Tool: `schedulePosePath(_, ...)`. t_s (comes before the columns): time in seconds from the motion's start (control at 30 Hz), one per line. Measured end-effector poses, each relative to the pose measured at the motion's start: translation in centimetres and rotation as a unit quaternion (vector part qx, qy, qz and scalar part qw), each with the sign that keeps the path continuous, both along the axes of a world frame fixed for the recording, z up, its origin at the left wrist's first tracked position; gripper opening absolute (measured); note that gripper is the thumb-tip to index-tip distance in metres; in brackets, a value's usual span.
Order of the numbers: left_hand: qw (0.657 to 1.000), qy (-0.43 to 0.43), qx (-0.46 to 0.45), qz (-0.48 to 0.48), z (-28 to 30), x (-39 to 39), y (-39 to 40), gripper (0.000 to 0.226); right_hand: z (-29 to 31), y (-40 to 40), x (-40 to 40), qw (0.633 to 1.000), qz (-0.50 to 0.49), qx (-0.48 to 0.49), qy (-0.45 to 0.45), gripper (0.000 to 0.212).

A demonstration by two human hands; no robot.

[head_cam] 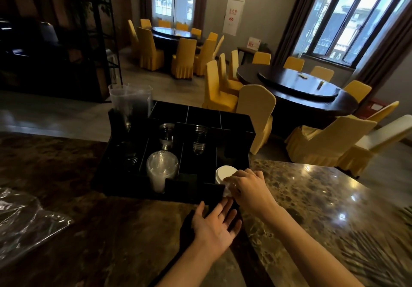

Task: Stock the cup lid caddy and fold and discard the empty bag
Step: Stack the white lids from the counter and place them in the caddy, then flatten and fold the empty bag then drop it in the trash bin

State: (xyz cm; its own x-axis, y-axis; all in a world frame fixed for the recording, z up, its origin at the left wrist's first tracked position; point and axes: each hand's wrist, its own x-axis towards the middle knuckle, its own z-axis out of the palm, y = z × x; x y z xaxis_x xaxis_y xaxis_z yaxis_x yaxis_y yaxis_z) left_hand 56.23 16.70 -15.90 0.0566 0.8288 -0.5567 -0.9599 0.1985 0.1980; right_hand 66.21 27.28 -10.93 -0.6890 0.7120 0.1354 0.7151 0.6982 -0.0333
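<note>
The right hand [244,186] grips the white lids [225,174] in the caddy's [231,120] near-right slot, stack axis toward the person; the left hand [217,226] lies open, empty, just before the caddy.

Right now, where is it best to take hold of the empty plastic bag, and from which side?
Probably the empty plastic bag is best pinched at its near right corner, coming from the right with the free left hand: it lies flat and crumpled on the counter, that corner nearest.

Caddy [236,126]: black. Lids [226,173] in near right slot: white. Lids [161,166] in middle slot: clear. Bench [312,197]: brown marble, mottled, pale veins. Bag [24,217] at left: clear. Chairs [256,108] far: yellow covers.
</note>
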Motion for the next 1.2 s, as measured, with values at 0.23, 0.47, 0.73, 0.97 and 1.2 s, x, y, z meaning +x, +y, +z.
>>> schedulePosePath(0.23,0.952,0.246,0.025,-0.179,0.5,-3.1,-4.0,0.046,2.4,-1.9,1.1,0.997,0.008,-0.004,0.077,0.030)
schedulePosePath(0.47,0.810,0.529,0.090,-0.235,5.9,-9.3,-9.8,0.033,5.6,-6.3,-1.0,0.978,0.080,-0.036,0.188,0.023)
schedulePosePath(0.73,0.685,0.687,0.128,-0.205,9.7,-17.0,-17.5,0.032,5.2,-10.8,-7.9,0.959,0.166,-0.066,0.219,0.023)
schedulePosePath(0.97,0.572,0.809,0.036,-0.126,10.6,-26.0,-26.6,0.028,2.8,-16.1,-15.4,0.941,0.194,-0.119,0.250,0.021)
schedulePosePath(1.2,0.523,0.852,-0.018,-0.003,11.3,-33.2,-34.4,0.024,-0.4,-22.1,-21.9,0.918,0.175,-0.233,0.268,0.020)
